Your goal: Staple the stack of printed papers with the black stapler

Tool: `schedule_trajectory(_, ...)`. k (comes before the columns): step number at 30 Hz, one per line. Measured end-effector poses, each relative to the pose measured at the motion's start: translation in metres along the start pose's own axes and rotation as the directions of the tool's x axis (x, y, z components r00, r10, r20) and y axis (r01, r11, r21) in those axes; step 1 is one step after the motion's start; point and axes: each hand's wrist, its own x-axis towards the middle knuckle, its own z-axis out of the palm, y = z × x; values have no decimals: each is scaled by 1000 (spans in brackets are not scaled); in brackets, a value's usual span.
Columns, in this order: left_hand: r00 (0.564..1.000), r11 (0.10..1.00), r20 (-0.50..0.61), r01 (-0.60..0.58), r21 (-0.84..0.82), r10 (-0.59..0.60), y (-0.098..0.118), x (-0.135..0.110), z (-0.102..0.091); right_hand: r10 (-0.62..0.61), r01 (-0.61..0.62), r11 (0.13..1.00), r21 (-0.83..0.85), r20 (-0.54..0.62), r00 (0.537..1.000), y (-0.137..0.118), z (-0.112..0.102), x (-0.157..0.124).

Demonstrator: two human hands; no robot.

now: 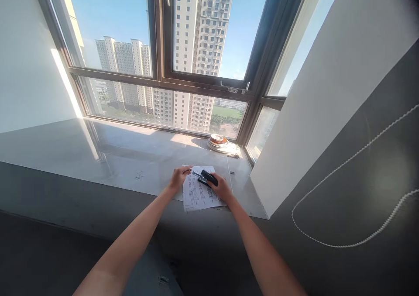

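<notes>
stapler [209, 177] in your right hand [222, 187], at the lower centre of the frame: your fingers are curled closed around its black body, and its front end points left with the black parts spread apart. a slim metallic part [197, 174] juts from that end toward your left hand [177, 178], which is pinched nearly closed on a thin dark piece [187, 171], too small to make out. below both hands, printed papers [199, 195] lie on the pale sill [124, 156], their lower edge reaching past its front edge. just right of the papers you have a small dark bit [232, 172]. farther up, near the window's [204, 78] lower right corner, sits a round white-and-brown stack [218, 145]. a beaded cord [340, 246] loops at the right of the frame.
</notes>
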Motion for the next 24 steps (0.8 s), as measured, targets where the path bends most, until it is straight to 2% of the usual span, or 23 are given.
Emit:
schedule_trajectory(4, 984, 985, 148, -119, 123, 100, 8, 14, 4, -20, 20, 1000, -4, -2, 1000, 4, 3, 0)
schedule_trajectory(8, 923, 949, 366, -212, 235, 116, 21, 35, 5, -27, 26, 999, -35, -8, 1000, 9, 5, 0)
schedule_trajectory(11, 881, 943, 460, -238, 234, 109, 26, 45, 4, -38, 37, 998, -42, -6, 999, 9, 4, 0)
schedule_trajectory(15, 850, 952, 509, -253, 173, 133, 29, 47, 4, -31, 31, 999, -32, 9, 999, 8, 3, 0)
schedule_trajectory(24, 840, 945, 506, -300, 132, 196, 23, 42, 4, -26, 26, 1000, -14, 13, 1000, 4, 2, -1)
